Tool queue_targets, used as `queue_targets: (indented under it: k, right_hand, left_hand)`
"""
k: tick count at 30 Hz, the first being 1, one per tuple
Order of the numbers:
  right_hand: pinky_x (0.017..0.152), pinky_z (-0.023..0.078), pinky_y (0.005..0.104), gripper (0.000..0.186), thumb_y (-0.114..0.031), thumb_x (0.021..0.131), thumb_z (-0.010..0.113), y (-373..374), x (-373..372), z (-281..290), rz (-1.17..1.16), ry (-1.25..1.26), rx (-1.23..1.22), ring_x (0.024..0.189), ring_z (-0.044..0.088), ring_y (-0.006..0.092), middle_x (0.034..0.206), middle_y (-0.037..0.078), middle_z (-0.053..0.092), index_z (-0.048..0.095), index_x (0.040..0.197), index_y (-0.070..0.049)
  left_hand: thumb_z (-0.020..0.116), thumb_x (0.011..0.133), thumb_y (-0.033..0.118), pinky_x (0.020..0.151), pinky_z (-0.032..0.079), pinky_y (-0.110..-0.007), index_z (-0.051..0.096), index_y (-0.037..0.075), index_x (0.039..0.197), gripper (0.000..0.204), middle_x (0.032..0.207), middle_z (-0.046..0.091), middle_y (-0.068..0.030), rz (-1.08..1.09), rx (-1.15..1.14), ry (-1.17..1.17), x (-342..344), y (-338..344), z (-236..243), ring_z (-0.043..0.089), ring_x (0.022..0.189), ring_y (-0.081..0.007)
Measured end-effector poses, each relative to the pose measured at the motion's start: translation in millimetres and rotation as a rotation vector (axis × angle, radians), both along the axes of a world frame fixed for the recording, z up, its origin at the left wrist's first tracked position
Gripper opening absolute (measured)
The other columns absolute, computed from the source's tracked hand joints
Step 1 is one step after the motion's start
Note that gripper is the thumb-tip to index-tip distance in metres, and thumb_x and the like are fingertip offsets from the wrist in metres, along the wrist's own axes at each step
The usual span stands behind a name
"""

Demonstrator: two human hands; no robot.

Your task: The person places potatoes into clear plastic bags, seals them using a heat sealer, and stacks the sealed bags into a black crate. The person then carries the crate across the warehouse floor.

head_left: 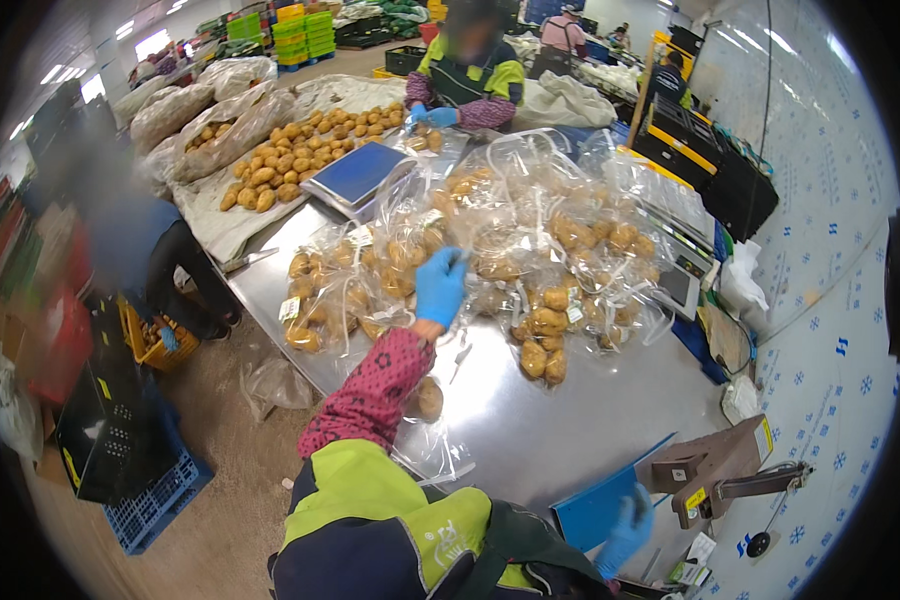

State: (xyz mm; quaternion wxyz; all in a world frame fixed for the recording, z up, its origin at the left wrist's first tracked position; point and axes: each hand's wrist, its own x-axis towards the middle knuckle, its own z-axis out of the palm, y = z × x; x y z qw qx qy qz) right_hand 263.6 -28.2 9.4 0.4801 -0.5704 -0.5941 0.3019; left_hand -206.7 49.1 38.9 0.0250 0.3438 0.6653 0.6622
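Metal tabletop (620, 430): we judge the potato bags (405, 255) heavy, slippery, best lifted by their tops; left hand (440, 288) curled over them, right hand (625, 532) apart, whether either grips we cannot tell.

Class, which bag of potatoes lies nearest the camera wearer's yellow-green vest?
The bag just right of the pink left sleeve: its clear plastic spreads toward the vest, while the other bags are heaped farther up the metal table.
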Motion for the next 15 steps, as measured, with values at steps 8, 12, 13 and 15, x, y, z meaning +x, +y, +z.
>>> queue_targets:
  k: [8, 12, 13, 15]
  right_hand:
    - [0.089, 0.045, 0.0347, 0.088, -0.003, 0.073, 0.071, 12.4, -163.2, 3.6, 0.636, -0.063, -0.023, 0.103, 0.055, 0.024, 0.12, 0.014, 0.054, 0.023, 0.147, -0.007]
    - [0.081, 0.049, 0.031, 0.082, 0.001, 0.075, 0.066, 23.5, -172.4, -30.4, 0.851, 0.081, -0.056, 0.093, 0.058, 0.0189, 0.107, 0.01, 0.057, 0.022, 0.143, -0.003]
    - [0.079, 0.049, 0.03, 0.074, 0.002, 0.076, 0.064, 25.9, -168.2, -36.9, 0.876, 0.12, -0.089, 0.09, 0.059, 0.0176, 0.104, 0.009, 0.058, 0.026, 0.139, -0.001]
    - [0.076, 0.049, 0.0283, 0.046, 0.004, 0.08, 0.059, 23.7, -144.9, -41.4, 0.797, 0.192, -0.2, 0.086, 0.059, 0.016, 0.097, 0.009, 0.06, 0.047, 0.124, 0.002]
  left_hand:
    - [0.059, 0.091, 0.017, 0.045, 0.043, -0.024, 0.065, 0.005, 0.103, 0.018, 0.064, 0.06, -0.004, -0.843, -0.243, -0.277, 109.6, -89.9, 34.0, 0.053, 0.049, -0.0075]
    - [0.062, 0.088, 0.023, 0.061, 0.047, -0.029, 0.065, 0.007, 0.106, 0.024, 0.078, 0.063, -0.007, -1.077, -0.356, -0.24, 148.5, -103.8, -12.6, 0.059, 0.068, -0.0124]
    - [0.063, 0.088, 0.026, 0.067, 0.048, -0.032, 0.065, 0.007, 0.106, 0.026, 0.084, 0.065, -0.0079, -1.144, -0.361, -0.28, 154.1, -107.9, -16.0, 0.061, 0.075, -0.0143]
    - [0.067, 0.083, 0.032, 0.084, 0.043, -0.038, 0.062, 0.009, 0.113, 0.038, 0.105, 0.061, -0.0112, -1.004, -0.242, 0.178, 160.6, -112.3, -15.5, 0.056, 0.098, -0.0211]
